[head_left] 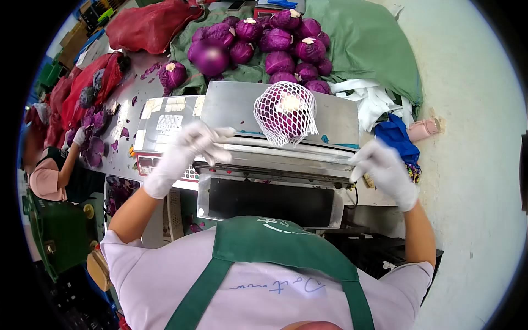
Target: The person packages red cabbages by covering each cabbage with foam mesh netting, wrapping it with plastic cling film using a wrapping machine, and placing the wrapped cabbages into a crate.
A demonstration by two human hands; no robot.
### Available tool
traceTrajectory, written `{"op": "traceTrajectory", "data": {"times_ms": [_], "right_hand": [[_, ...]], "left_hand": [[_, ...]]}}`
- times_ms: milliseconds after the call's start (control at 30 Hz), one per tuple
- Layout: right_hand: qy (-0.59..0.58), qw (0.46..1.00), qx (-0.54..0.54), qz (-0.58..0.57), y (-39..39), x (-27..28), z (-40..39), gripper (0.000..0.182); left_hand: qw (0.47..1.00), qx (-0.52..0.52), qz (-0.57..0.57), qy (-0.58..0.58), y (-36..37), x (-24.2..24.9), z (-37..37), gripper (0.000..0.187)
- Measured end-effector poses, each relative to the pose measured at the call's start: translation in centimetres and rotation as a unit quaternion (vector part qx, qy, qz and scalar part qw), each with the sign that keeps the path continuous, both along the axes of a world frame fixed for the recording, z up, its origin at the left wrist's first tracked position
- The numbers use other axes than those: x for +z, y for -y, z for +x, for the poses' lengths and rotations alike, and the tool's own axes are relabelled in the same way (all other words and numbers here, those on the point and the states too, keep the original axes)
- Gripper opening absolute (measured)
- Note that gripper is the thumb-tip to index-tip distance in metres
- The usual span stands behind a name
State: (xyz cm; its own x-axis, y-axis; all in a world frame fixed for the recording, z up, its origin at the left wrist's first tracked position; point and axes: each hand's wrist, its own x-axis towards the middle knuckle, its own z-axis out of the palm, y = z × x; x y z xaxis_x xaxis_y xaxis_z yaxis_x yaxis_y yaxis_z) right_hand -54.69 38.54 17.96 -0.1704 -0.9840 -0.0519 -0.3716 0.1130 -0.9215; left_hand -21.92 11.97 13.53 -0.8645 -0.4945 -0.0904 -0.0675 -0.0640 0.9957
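Observation:
A purple cabbage in a white foam net (284,113) rests on the flat metal top of a machine (220,107), its pale cut stem facing up. My left hand (190,154), in a white glove, is over the machine's left part, fingers spread and pointing right, nothing seen in them. Beyond the right end of the machine's front bar (291,149) is my right hand (385,170), gloved too. Its fingers point left and look apart, a little blurred, with no object visible in them. Neither hand touches the netted cabbage.
Bare purple cabbages (278,41) are heaped behind the machine on green cloth (363,44). White foam nets (366,96), a blue cloth (399,137) and a pink bottle (423,130) lie at right. Red sacks (151,25) are at back left; a co-worker (55,170) handles leaves at left.

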Motion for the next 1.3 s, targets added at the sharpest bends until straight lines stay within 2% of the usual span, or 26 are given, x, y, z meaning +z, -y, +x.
{"op": "traceTrajectory", "data": {"times_ms": [100, 133, 167, 200, 300, 333, 400, 433, 467, 533, 567, 600, 633, 667, 700, 733, 833, 867, 933, 967, 1000, 1100, 1133, 1167, 1233, 1300], "right_hand": [[0.025, 0.965, -0.152, -0.213, 4.4, 3.5, -1.6, 0.004], [-0.095, 0.946, -0.19, -0.243, 6.8, 3.0, -2.8, 0.004], [-0.033, 0.947, -0.173, -0.268, 8.9, 1.5, -3.4, 0.007], [-0.035, 0.956, -0.15, -0.25, 10.9, -0.9, -4.5, 0.011], [-0.247, 0.963, -0.025, -0.108, 15.5, -10.1, -8.2, 0.038], [-0.309, 0.947, 0.024, -0.083, 16.3, -12.1, -8.8, 0.048], [-0.359, 0.924, 0.097, -0.091, 16.9, -13.6, -7.8, 0.067], [-0.362, 0.918, 0.121, -0.108, 17.0, -13.3, -6.8, 0.077], [-0.126, 0.983, 0.106, -0.086, 16.4, -12.1, -4.4, 0.084], [-0.218, 0.97, 0.088, -0.057, 15.9, -13.5, -5.2, 0.108], [-0.148, 0.987, 0.062, 0.004, 15.4, -13.2, -4.7, 0.118], [-0.176, 0.982, 0.07, -0.011, 14.1, -12.4, -4.2, 0.114], [-0.204, 0.972, 0.098, 0.061, 13.0, -11.4, -3.3, 0.106], [-0.101, 0.984, 0.089, 0.113, 11.1, -9.6, -2.0, 0.097], [-0.087, 0.986, 0.084, 0.118, 9.0, -9.7, -0.7, 0.093], [-0.019, 0.987, 0.065, 0.145, 7.3, -7.9, 1.3, 0.098], [0.183, 0.974, 0.076, 0.108, 1.9, -8.2, 5.8, 0.105], [0.219, 0.962, 0.071, 0.144, 0.8, -7.2, 7.3, 0.102], [0.336, 0.906, 0.03, 0.256, -2.1, -8.4, 9.7, 0.095], [0.472, 0.815, 0.049, 0.333, -3.2, -9.1, 10.0, 0.088], [0.476, 0.813, 0.03, 0.334, -3.7, -10.3, 10.3, 0.086], [0.538, 0.762, 0.032, 0.359, -4.3, -12.6, 10.1, 0.084], [0.513, 0.772, 0.03, 0.375, -4.3, -12.5, 10.2, 0.084], [0.514, 0.771, 0.03, 0.374, -4.6, -12.4, 10.6, 0.084], [0.47, 0.823, 0.039, 0.315, -4.9, -12.0, 11.7, 0.081], [0.464, 0.82, -0.016, 0.336, -5.6, -10.8, 12.4, 0.078]], "left_hand": [[0.984, 0.11, -0.048, -0.133, 2.2, 3.6, -2.3, 0.015], [0.971, 0.177, -0.092, -0.132, 1.8, 5.5, -4.8, 0.018], [0.967, 0.163, -0.15, -0.129, 3.2, 5.0, -6.7, 0.015], [0.951, 0.068, -0.217, -0.21, 5.3, 1.6, -8.5, 0.026], [0.907, -0.1, -0.41, 0.001, 7.5, -4.0, -11.5, 0.112], [0.908, -0.109, -0.403, 0.002, 6.9, -5.7, -12.0, 0.12], [0.971, -0.157, -0.17, -0.053, 5.6, -7.0, -13.7, 0.122], [0.971, -0.142, -0.19, -0.023, 5.8, -7.5, -14.2, 0.117], [0.984, -0.112, -0.132, -0.048, 5.9, -7.8, -14.7, 0.109], [0.993, -0.077, 0.027, -0.089, 5.5, -8.9, -15.2, 0.093], [0.984, -0.068, 0.12, -0.109, 5.5, -9.7, -15.5, 0.085], [0.997, -0.069, 0.032, -0.018, 5.7, -10.4, -14.7, 0.074], [0.994, -0.079, 0.042, 0.056, 4.3, -8.4, -13.7, 0.076], [0.981, -0.101, 0.157, 0.05, 2.2, -6.3, -12.3, 0.08], [0.955, -0.121, 0.269, 0.039, 0.2, -5.2, -11.1, 0.085], [0.884, -0.181, 0.427, 0.055, -1.1, -5.6, -10.0, 0.079], [0.595, -0.335, 0.727, 0.074, -5.4, -7.1, -7.0, 0.071], [0.748, -0.416, 0.518, 0.012, -6.9, -7.9, -5.7, 0.072], [0.816, -0.422, 0.394, 0.005, -9.7, -11.3, -3.6, 0.073], [0.775, -0.37, 0.509, 0.061, -10.3, -13.0, -3.3, 0.072], [0.73, -0.296, 0.606, 0.113, -10.4, -11.4, -2.9, 0.059], [0.676, -0.297, 0.672, 0.052, -11.3, -14.2, -2.9, 0.063], [0.646, -0.294, 0.704, 0.022, -11.6, -11.9, -2.9, 0.065], [0.767, -0.218, 0.582, 0.157, -11.5, -9.3, -2.5, 0.063], [0.845, -0.207, 0.442, 0.221, -11.8, -9.9, -0.5, 0.06], [0.939, -0.188, 0.12, 0.261, -11.8, -8.4, 3.5, 0.047]]}}
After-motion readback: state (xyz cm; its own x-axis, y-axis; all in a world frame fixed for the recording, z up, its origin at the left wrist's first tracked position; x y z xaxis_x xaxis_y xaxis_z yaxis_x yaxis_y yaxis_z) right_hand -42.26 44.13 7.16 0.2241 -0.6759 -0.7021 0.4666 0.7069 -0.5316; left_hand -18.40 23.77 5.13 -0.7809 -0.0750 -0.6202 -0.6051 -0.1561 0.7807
